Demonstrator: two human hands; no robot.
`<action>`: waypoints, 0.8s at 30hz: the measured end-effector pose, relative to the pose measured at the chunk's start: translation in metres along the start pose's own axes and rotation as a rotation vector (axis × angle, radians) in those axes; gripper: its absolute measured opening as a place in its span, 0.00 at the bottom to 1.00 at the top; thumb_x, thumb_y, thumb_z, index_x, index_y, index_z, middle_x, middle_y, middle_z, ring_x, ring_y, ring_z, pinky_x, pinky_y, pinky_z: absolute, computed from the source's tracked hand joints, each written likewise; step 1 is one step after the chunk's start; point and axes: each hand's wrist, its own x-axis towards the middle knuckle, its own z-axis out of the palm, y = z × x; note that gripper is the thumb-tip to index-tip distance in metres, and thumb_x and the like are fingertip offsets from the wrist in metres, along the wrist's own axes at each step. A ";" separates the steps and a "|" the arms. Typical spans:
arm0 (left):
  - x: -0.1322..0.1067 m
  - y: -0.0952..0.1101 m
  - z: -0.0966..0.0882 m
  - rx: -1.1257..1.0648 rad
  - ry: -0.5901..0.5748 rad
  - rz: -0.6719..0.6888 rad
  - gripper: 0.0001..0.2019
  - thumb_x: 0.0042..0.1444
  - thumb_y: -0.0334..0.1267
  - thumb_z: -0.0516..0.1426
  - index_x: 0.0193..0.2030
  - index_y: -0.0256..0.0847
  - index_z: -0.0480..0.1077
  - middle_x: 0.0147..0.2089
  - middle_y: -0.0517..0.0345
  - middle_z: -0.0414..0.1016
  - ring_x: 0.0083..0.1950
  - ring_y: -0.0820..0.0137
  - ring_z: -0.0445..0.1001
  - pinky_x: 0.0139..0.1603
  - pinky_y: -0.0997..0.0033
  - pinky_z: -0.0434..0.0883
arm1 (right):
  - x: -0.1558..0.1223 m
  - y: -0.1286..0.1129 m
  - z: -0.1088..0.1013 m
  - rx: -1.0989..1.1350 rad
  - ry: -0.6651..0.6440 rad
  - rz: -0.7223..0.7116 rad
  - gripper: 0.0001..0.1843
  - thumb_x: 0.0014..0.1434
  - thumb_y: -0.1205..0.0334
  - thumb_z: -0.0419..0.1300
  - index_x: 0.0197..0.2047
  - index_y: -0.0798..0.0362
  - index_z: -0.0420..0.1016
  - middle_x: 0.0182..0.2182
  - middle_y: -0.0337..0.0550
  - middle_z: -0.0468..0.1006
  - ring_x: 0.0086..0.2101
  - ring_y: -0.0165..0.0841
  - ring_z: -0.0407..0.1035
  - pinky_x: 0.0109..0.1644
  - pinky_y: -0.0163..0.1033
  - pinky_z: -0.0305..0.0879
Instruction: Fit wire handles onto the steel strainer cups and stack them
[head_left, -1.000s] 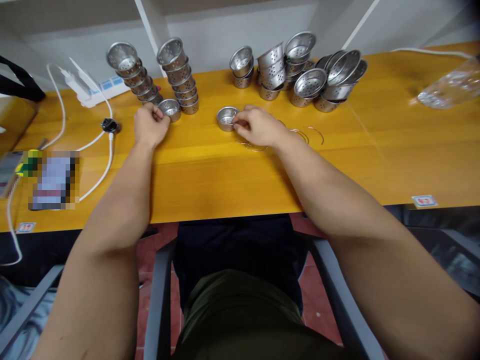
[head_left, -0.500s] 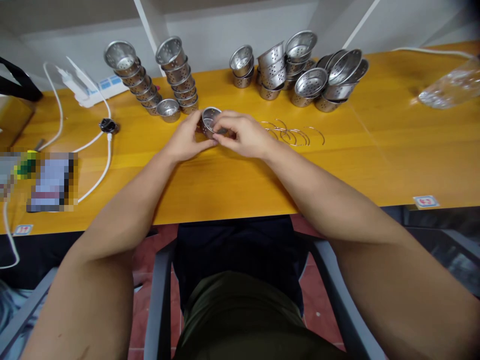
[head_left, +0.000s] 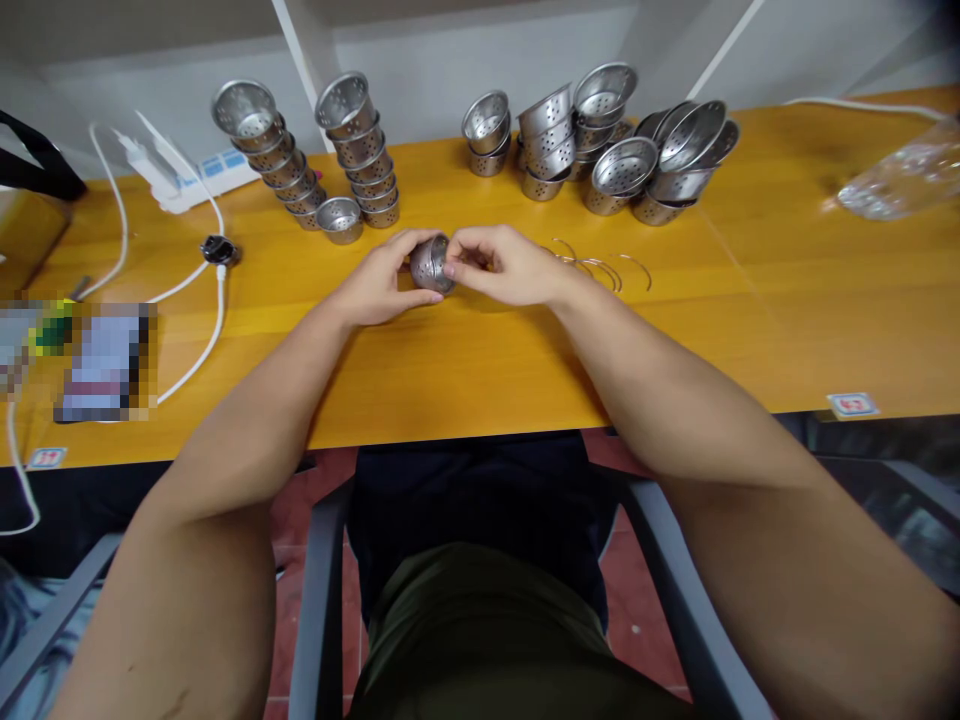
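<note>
Perforated cup (head_left: 427, 264), partly hidden — left fingers (head_left: 418, 298) grip it; right fingers (head_left: 466, 274) touching, hold unclear.

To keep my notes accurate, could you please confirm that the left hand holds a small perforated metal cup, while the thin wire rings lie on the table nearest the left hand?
Not quite: the head view shows the thin wire rings lying on the table nearest the right hand, not the left hand. The left hand does hold a small perforated metal cup.
</note>
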 end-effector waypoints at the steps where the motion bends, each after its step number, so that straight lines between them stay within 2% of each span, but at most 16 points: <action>1: 0.000 0.001 -0.001 0.005 -0.001 -0.001 0.59 0.58 0.88 0.74 0.82 0.45 0.75 0.79 0.36 0.80 0.79 0.33 0.81 0.82 0.31 0.81 | 0.000 0.001 0.001 0.030 0.005 0.017 0.26 0.81 0.39 0.76 0.42 0.49 0.74 0.34 0.39 0.71 0.35 0.37 0.63 0.41 0.42 0.67; 4: -0.001 0.001 0.000 0.015 0.010 0.005 0.59 0.59 0.88 0.73 0.81 0.45 0.75 0.77 0.35 0.80 0.78 0.34 0.81 0.80 0.31 0.83 | 0.004 0.003 0.006 0.102 0.042 0.056 0.31 0.78 0.35 0.78 0.39 0.49 0.72 0.33 0.39 0.71 0.35 0.36 0.62 0.40 0.42 0.67; 8: 0.000 -0.003 0.004 0.022 0.039 0.018 0.59 0.60 0.89 0.72 0.82 0.46 0.73 0.78 0.35 0.79 0.79 0.33 0.80 0.79 0.29 0.83 | 0.011 0.003 0.013 0.130 0.102 0.127 0.29 0.75 0.45 0.82 0.36 0.49 0.71 0.32 0.38 0.69 0.35 0.35 0.62 0.42 0.41 0.70; 10: 0.000 -0.006 0.006 0.013 0.052 0.015 0.59 0.59 0.90 0.71 0.82 0.48 0.72 0.80 0.35 0.77 0.80 0.33 0.79 0.78 0.30 0.84 | 0.013 0.000 0.013 0.143 0.145 0.171 0.29 0.73 0.47 0.84 0.35 0.49 0.71 0.31 0.37 0.69 0.34 0.35 0.63 0.42 0.41 0.71; 13: 0.001 -0.014 0.007 -0.021 0.072 0.009 0.60 0.58 0.91 0.71 0.82 0.49 0.70 0.80 0.35 0.76 0.80 0.34 0.80 0.78 0.30 0.84 | 0.011 -0.008 0.009 0.223 0.177 0.227 0.32 0.69 0.40 0.87 0.36 0.48 0.72 0.31 0.38 0.71 0.34 0.36 0.66 0.41 0.42 0.73; 16: 0.001 -0.023 0.004 -0.047 0.126 -0.001 0.59 0.59 0.91 0.71 0.81 0.50 0.67 0.77 0.38 0.77 0.78 0.37 0.82 0.79 0.29 0.82 | 0.008 -0.015 -0.002 0.374 0.244 0.247 0.39 0.65 0.26 0.85 0.38 0.46 0.69 0.34 0.40 0.73 0.37 0.39 0.73 0.42 0.45 0.78; 20: -0.002 -0.048 -0.017 0.100 0.260 -0.057 0.57 0.56 0.94 0.69 0.77 0.54 0.72 0.76 0.42 0.77 0.80 0.37 0.78 0.80 0.27 0.80 | 0.004 -0.011 -0.017 0.521 0.390 0.200 0.47 0.55 0.13 0.83 0.40 0.43 0.65 0.39 0.42 0.77 0.38 0.41 0.74 0.47 0.51 0.80; 22: -0.004 -0.066 -0.035 0.200 0.368 -0.081 0.56 0.56 0.95 0.67 0.76 0.54 0.73 0.75 0.44 0.78 0.79 0.40 0.76 0.80 0.25 0.77 | 0.004 -0.001 -0.022 0.427 0.401 0.217 0.46 0.57 0.12 0.80 0.41 0.43 0.67 0.38 0.42 0.77 0.37 0.40 0.73 0.48 0.53 0.79; 24: -0.008 -0.085 -0.054 0.282 0.363 -0.024 0.54 0.66 0.94 0.57 0.79 0.53 0.69 0.75 0.46 0.78 0.80 0.46 0.75 0.78 0.24 0.74 | 0.002 0.012 -0.023 0.192 0.386 0.275 0.42 0.64 0.15 0.79 0.40 0.43 0.70 0.36 0.43 0.75 0.38 0.43 0.74 0.49 0.55 0.79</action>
